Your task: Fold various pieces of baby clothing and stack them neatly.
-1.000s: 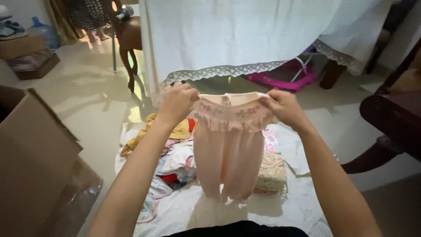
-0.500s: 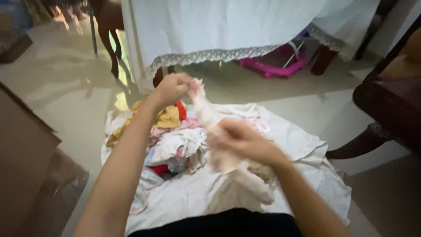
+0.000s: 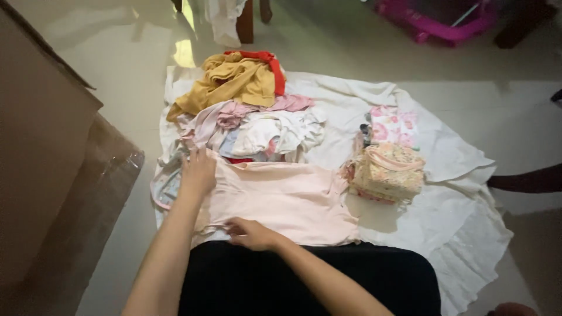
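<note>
Head view, looking down at floor. Pink garment (image 3: pixel 281 199) lies spread flat on white sheet (image 3: pixel 445 216), right in front of the person's lap (black clothing at bottom edge).

Left hand (image 3: pixel 198 171) rests palm-down on the garment's upper left corner, fingers stretched out flat, nothing clenched in it, just pressing on cloth. Right hand (image 3: pixel 250 233) sits at the garment's near edge, close to the lap, fingers curled onto the hem; looks like a light pinch on the fabric, but can't tell for sure whether it's really gripped.

Just behind the garment, touching its far edge: loose heap of clothes (image 3: pixel 257 129), w/ whites and pinks, a mustard-yellow top (image 3: pixel 234 82) and a red piece (image 3: pixel 270 61) at the far end. To the right, just beside the garment: neat stack of folded clothes (image 3: pixel 387 169), floral print on top. Another floral folded piece (image 3: pixel 391 124) lies behind that stack.

Cardboard box (image 3: pixel 41 146) stands at left on the tiled floor. Bright pink plastic thing (image 3: pixel 445 26) at top right, partly cut off.
</note>
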